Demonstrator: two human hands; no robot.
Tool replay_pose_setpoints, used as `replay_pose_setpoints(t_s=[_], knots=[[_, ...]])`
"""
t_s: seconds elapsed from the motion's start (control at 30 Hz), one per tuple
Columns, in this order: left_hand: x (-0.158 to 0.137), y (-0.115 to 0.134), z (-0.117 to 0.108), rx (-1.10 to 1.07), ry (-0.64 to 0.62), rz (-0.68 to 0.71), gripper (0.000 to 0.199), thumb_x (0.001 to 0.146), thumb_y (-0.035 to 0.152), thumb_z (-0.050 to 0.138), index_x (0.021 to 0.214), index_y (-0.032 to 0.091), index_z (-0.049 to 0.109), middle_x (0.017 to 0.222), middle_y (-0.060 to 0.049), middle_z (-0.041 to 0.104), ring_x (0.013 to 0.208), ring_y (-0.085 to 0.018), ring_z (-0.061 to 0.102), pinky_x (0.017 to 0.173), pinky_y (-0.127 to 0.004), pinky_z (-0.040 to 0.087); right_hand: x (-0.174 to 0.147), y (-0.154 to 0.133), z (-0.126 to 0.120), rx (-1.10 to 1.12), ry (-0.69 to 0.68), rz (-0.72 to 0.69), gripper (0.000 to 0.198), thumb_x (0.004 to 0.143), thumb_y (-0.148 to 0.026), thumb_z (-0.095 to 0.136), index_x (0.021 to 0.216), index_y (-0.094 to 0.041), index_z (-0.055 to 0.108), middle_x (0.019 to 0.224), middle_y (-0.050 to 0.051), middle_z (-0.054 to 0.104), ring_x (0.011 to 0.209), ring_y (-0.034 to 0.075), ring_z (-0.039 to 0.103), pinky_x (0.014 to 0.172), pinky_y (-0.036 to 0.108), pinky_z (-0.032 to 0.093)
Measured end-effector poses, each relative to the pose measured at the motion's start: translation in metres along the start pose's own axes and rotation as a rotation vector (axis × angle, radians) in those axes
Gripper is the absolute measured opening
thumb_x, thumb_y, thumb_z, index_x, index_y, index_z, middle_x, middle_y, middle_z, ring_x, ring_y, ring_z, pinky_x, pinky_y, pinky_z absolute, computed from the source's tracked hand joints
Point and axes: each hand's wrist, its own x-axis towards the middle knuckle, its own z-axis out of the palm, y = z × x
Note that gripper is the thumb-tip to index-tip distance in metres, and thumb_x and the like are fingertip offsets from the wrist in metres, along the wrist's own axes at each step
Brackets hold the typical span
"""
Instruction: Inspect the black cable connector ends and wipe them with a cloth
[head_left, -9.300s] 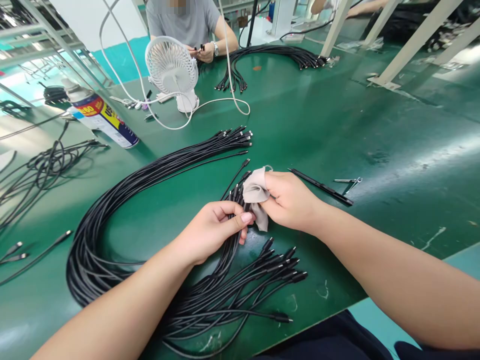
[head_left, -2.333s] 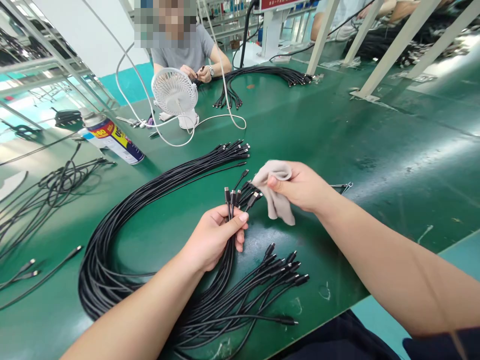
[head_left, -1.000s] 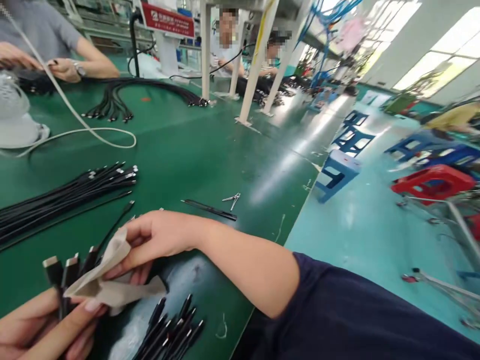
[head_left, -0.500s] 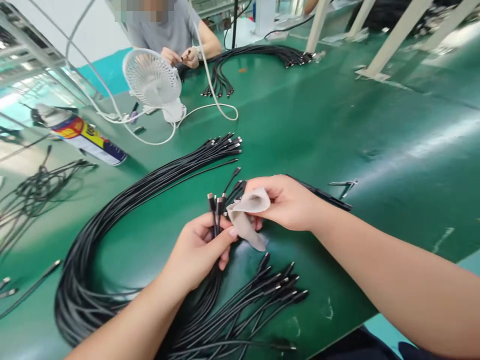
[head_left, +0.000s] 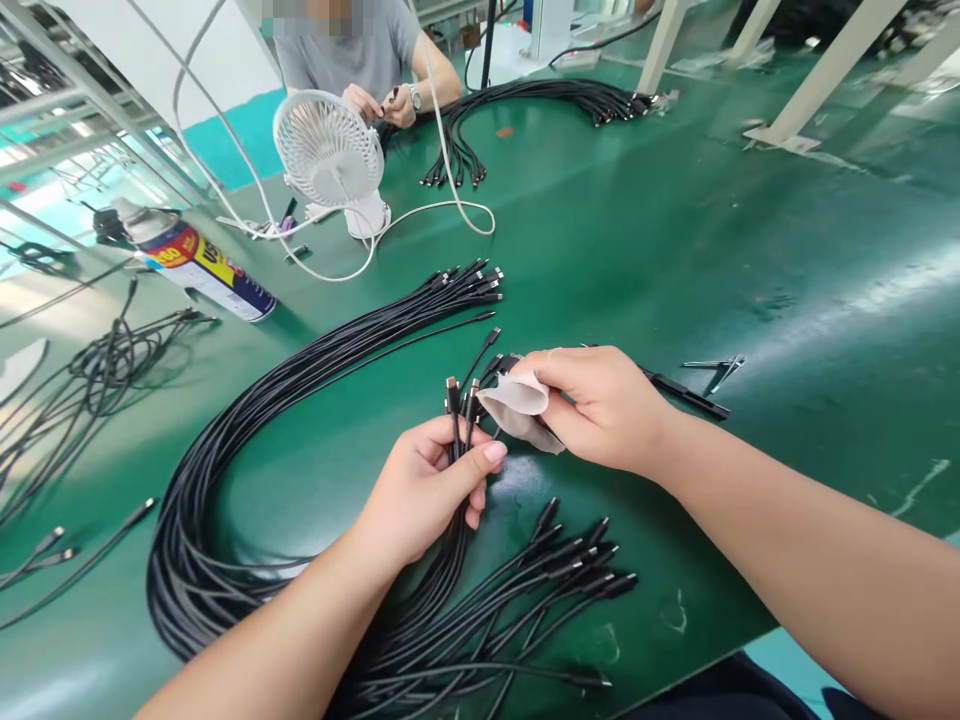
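Several black USB cables [head_left: 452, 400] stand up out of my left hand [head_left: 431, 480], which is closed around them just below their plugs. My right hand [head_left: 600, 405] pinches a whitish cloth [head_left: 517, 393], its folded edge touching or very near those plugs. A curved bundle of black cables [head_left: 202, 460] loops across the green table, its far plugs beyond my hands. More cable ends [head_left: 577, 560] fan out on the tabletop to the right of my left forearm. Part of my right fingers is hidden behind the cloth.
A spray can [head_left: 202, 262] and a white fan [head_left: 330, 150] stand at the back left. Tangled cables [head_left: 105, 375] lie at the left. Across the green table [head_left: 637, 240] a person [head_left: 352, 55] handles something small beside another cable bundle [head_left: 555, 95]. Tweezers-like metal [head_left: 720, 372] lie right.
My right hand and the cloth have pulled slightly right, away from my left thumb; the cloth's hanging end has swung up. The whole view has shifted a little. My left hand keeps its hold.
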Motion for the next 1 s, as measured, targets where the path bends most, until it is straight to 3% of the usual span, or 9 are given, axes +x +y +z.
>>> replay_pose_setpoints(t_s=[0.2,0.33,0.43,0.57,0.7,0.83,1.0], knots=[[0.001,0.001,-0.002,0.042,0.020,0.007,0.028,0.067,0.035,0.080,0.071,0.015,0.060,0.054,0.004,0.056,0.037,-0.006,0.048,0.034,-0.018,0.043,-0.001,0.002,-0.002,-0.127,-0.045,-0.015,0.017,0.085,-0.010,0.042,0.082,-0.019,0.057,0.075,0.002,0.066,0.066,0.013,0.056,0.060,0.023,0.040],[0.002,-0.001,-0.004,0.039,0.013,0.013,0.028,0.069,0.036,0.078,0.072,0.015,0.059,0.057,0.003,0.057,0.038,-0.006,0.048,0.034,-0.018,0.043,0.001,0.002,-0.007,-0.079,-0.031,0.021,0.017,0.083,-0.009,0.044,0.082,-0.018,0.058,0.080,0.004,0.068,0.070,0.014,0.058,0.064,0.024,0.042],[0.002,-0.002,-0.005,0.035,0.008,0.027,0.027,0.071,0.036,0.077,0.072,0.016,0.059,0.060,0.003,0.058,0.040,-0.007,0.049,0.034,-0.018,0.044,0.004,0.003,-0.012,0.117,0.001,0.181,0.015,0.087,-0.013,0.047,0.080,-0.019,0.059,0.075,0.003,0.065,0.068,0.014,0.057,0.066,0.026,0.043],[-0.001,0.000,-0.005,0.033,0.000,0.023,0.027,0.071,0.036,0.078,0.073,0.016,0.059,0.061,0.003,0.058,0.040,-0.007,0.050,0.035,-0.018,0.043,0.008,0.014,-0.015,0.572,0.049,0.399,0.010,0.089,-0.024,0.055,0.084,-0.019,0.062,0.065,-0.002,0.058,0.054,0.009,0.047,0.053,0.024,0.039],[-0.002,0.000,-0.007,0.034,-0.016,0.025,0.029,0.073,0.039,0.076,0.071,0.015,0.059,0.059,0.002,0.058,0.039,-0.006,0.049,0.036,-0.018,0.041,0.007,0.028,-0.012,0.842,0.112,0.548,0.013,0.084,-0.030,0.064,0.089,-0.018,0.066,0.073,0.000,0.063,0.054,0.008,0.046,0.047,0.022,0.033],[-0.002,-0.002,-0.009,0.039,-0.021,0.032,0.027,0.077,0.039,0.072,0.073,0.015,0.060,0.056,0.002,0.058,0.039,-0.006,0.048,0.037,-0.018,0.040,0.006,0.028,-0.005,0.980,0.148,0.574,0.016,0.082,-0.033,0.066,0.091,-0.020,0.069,0.088,0.003,0.068,0.060,0.009,0.050,0.046,0.021,0.031],[-0.002,0.001,-0.008,-0.020,-0.073,0.019,0.028,0.075,0.038,0.074,0.071,0.014,0.060,0.056,0.002,0.058,0.040,-0.006,0.049,0.037,-0.017,0.041,0.009,0.024,0.001,0.949,0.116,0.630,0.012,0.082,-0.027,0.064,0.090,-0.020,0.070,0.090,0.003,0.069,0.065,0.010,0.053,0.051,0.022,0.039]])
